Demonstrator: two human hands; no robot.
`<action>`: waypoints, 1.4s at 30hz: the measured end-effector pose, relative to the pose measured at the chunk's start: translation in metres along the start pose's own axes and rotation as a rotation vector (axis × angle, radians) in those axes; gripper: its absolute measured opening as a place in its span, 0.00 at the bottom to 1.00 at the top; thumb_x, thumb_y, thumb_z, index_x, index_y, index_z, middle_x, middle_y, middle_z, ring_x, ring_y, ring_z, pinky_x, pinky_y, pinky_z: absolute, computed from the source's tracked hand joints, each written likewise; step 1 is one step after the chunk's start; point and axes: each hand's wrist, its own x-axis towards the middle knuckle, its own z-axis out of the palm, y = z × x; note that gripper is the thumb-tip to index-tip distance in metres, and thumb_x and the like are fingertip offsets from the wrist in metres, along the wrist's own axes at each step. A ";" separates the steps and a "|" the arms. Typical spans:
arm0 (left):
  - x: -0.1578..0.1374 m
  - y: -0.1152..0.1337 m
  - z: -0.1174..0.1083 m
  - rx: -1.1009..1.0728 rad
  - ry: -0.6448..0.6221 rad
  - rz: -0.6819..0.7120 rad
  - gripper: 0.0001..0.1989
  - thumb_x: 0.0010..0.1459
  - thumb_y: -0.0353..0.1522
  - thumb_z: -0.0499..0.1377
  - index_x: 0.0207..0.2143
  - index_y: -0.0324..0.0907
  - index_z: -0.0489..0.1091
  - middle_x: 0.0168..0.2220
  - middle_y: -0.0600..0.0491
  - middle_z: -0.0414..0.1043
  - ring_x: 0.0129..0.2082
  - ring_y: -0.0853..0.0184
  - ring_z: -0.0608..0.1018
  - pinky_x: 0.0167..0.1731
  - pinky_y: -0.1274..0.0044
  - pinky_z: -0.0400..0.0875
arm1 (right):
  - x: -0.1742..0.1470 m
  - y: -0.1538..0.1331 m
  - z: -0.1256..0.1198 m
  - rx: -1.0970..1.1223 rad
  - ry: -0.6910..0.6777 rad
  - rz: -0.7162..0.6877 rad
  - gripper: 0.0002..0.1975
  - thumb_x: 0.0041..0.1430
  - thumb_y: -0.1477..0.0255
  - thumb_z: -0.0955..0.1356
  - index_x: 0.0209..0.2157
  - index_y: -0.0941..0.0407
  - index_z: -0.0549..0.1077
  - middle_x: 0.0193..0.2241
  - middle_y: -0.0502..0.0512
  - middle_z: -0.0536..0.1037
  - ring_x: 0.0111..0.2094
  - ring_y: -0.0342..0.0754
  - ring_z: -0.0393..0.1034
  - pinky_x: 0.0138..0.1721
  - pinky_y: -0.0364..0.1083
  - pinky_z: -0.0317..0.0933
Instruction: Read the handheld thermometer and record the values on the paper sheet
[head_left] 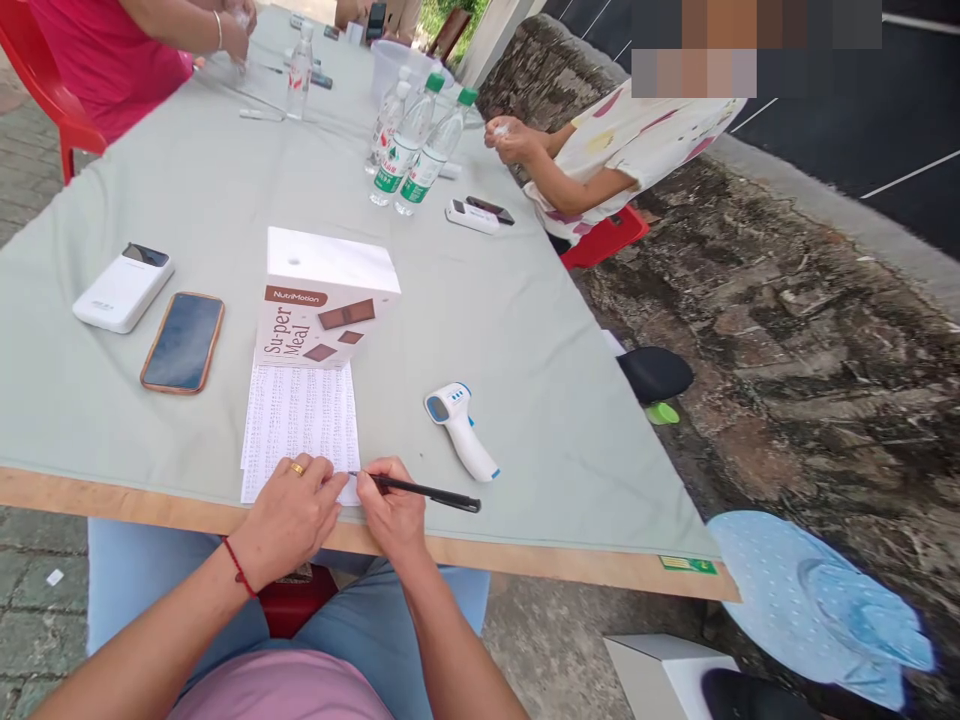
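My right hand (391,508) grips a black pen (431,491), its tip touching the lower right of a printed sheet (304,420). Rows of small handwritten or printed figures cover the paper; they are too small to read. My left hand (296,510), wearing a ring and a red cord bracelet, lies on the sheet's lower edge with nothing in it. On the paper's far end stands a white NutriMotion "Su-per Meal" box (322,310), hiding part of the sheet. Right of the pen lies a white infrared thermometer (461,430).
To the left lie a phone (184,342) and a white power bank (125,287). Several water bottles (409,140) stand mid-table. Another power bank (472,216) lies beside a dark phone. Two people sit at the table's far sides. A blue hat (795,580) is at lower right.
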 end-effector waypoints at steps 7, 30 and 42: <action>0.000 0.000 0.001 0.005 -0.002 0.000 0.10 0.64 0.31 0.50 0.47 0.41 0.64 0.40 0.48 0.66 0.38 0.59 0.68 0.35 0.68 0.63 | 0.000 0.000 0.000 0.003 0.032 0.000 0.07 0.50 0.68 0.64 0.22 0.54 0.65 0.18 0.45 0.65 0.21 0.42 0.58 0.23 0.42 0.56; 0.000 0.000 0.000 -0.011 0.000 -0.001 0.11 0.63 0.30 0.50 0.47 0.41 0.64 0.40 0.48 0.66 0.38 0.59 0.68 0.35 0.67 0.63 | 0.000 -0.001 -0.001 -0.019 0.010 0.003 0.07 0.50 0.69 0.64 0.21 0.53 0.64 0.18 0.45 0.64 0.21 0.42 0.57 0.24 0.43 0.54; 0.001 -0.001 0.000 -0.014 0.000 -0.002 0.11 0.63 0.30 0.50 0.48 0.42 0.64 0.40 0.48 0.66 0.38 0.59 0.68 0.36 0.67 0.63 | -0.001 0.000 -0.001 -0.009 0.038 0.006 0.07 0.50 0.68 0.64 0.22 0.53 0.64 0.18 0.45 0.64 0.21 0.42 0.57 0.24 0.43 0.54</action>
